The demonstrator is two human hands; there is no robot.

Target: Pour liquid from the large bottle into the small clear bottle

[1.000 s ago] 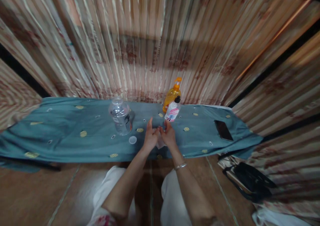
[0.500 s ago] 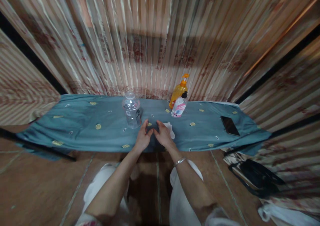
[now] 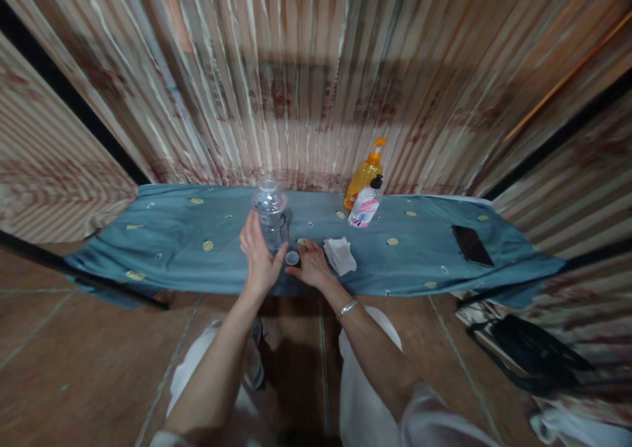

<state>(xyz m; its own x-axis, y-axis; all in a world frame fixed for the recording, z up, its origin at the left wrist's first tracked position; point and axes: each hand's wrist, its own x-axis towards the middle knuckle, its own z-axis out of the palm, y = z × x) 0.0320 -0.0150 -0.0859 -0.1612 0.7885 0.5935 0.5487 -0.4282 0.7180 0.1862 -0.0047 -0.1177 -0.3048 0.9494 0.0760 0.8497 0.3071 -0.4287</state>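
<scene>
In the head view, a clear plastic water bottle [image 3: 271, 218] stands upright and uncapped on a low bench draped with a teal cloth [image 3: 162, 249], and it serves as the landmark for everything else. The left hand [image 3: 257, 256] is raised just in front of the bottle, palm turned toward it and fingers spread apart, close to its near side but not visibly closed around it; whether the fingertips touch the plastic cannot be told. That open shape suits steadying a light bottle that would tip easily. Just right of the bottle's base lies its small round cap [image 3: 292, 258], and the right hand [image 3: 312, 268] rests low on the cloth with thumb and forefinger drawn together at the cap's edge, apparently pinching it. Right of the bottle, beyond that hand, a crumpled white tissue [image 3: 340, 255] lies loose on the cloth. Farther right and toward the corrugated metal wall [image 3: 306, 78] stand an orange pump bottle [image 3: 363, 176] and, touching it in front, a smaller white bottle with a black cap [image 3: 366, 205]. Well to the right of the bottle, a dark phone [image 3: 473, 245] lies flat.
</scene>
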